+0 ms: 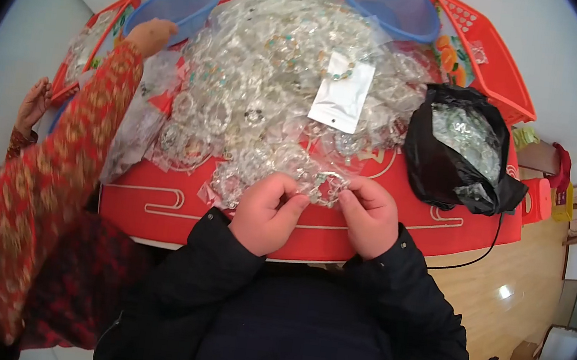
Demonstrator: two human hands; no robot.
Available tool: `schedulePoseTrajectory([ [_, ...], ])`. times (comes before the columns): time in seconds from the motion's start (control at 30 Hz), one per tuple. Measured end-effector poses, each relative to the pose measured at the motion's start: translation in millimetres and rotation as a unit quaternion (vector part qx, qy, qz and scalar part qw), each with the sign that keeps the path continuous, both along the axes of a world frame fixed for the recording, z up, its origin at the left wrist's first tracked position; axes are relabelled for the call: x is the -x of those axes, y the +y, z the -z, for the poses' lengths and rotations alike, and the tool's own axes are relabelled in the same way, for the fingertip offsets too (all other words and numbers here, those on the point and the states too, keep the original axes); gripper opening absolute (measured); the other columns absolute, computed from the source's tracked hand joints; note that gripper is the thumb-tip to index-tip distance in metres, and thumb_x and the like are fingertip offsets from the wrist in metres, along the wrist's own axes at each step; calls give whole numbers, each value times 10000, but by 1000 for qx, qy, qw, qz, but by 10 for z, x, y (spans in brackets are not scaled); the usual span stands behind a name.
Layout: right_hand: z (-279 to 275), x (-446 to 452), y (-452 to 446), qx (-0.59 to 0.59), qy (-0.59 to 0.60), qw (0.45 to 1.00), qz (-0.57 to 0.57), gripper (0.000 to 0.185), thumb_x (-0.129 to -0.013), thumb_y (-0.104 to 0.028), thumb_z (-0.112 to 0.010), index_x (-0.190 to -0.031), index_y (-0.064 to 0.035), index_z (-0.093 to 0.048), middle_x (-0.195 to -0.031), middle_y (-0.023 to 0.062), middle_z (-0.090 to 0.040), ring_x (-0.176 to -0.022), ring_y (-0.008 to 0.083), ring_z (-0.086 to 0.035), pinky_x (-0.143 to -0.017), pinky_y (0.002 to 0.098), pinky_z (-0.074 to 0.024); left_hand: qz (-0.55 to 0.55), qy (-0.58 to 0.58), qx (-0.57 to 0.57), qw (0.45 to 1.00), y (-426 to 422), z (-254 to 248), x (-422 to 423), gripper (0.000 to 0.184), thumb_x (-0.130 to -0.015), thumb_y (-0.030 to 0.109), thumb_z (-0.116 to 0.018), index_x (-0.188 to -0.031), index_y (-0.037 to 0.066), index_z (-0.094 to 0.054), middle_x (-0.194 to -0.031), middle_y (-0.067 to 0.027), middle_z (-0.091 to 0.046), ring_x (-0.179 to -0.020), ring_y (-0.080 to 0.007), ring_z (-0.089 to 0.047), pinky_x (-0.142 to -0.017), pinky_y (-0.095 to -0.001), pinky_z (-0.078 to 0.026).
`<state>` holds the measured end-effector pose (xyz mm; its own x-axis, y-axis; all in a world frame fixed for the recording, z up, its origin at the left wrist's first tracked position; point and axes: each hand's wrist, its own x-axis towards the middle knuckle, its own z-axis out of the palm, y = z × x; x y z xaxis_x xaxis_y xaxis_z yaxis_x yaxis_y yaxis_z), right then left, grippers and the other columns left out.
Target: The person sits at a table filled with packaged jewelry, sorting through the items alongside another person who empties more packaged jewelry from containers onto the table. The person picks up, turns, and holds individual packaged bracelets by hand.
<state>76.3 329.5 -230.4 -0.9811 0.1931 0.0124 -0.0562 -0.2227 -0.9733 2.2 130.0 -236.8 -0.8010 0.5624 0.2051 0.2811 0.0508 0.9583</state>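
Near the table's front edge, my left hand (269, 213) pinches one side of a beaded bracelet (324, 182) between thumb and forefinger. My right hand (371, 219) closes on its other side, so the bracelet spans the gap between both hands. Its beads look clear and whitish with some green. Just beyond my fingers rises a large heap of bracelets in clear plastic bags (246, 54). A white pouch (340, 104) lies on top of the heap, with a beaded bracelet with turquoise and amber tones (341, 74) across its upper end.
Blue baskets (386, 6) and red baskets (503, 76) stand along the back. A black plastic bag (436, 161) of bagged items sits at the right on the red table (396, 236). From the left, a co-worker's patterned sleeve (72, 141) and hand (149, 37) reach toward another blue basket.
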Motion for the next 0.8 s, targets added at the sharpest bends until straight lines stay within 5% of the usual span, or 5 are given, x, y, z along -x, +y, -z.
schedulePoseTrajectory([
  [0.1,-46,4,21,-61,-9,998,10,68,-1019,-28,-606,-1056,4,-653,-927,-17,-652,-840,45,-580,-752,224,-476,-26,79,-1,997,36,-87,10,88,-984,67,-665,-966,38,-585,-811,-23,-591,-697,-98,-542,-633,-281,-462],
  [0.57,58,6,42,-52,45,998,0,129,-979,12,-596,-1062,17,-695,-984,24,-679,-869,89,-593,-807,258,-469,43,59,-11,997,-24,-227,51,170,-950,100,-682,-1081,18,-610,-844,-107,-599,-740,-226,-602,-663,-362,-479],
  [0.8,58,-7,50,-77,38,996,-5,95,-960,45,-606,-1020,15,-672,-955,21,-654,-822,79,-571,-747,244,-451,12,102,16,995,-12,-231,49,134,-933,112,-685,-999,24,-608,-809,-126,-593,-729,-292,-598,-658,-407,-469],
])
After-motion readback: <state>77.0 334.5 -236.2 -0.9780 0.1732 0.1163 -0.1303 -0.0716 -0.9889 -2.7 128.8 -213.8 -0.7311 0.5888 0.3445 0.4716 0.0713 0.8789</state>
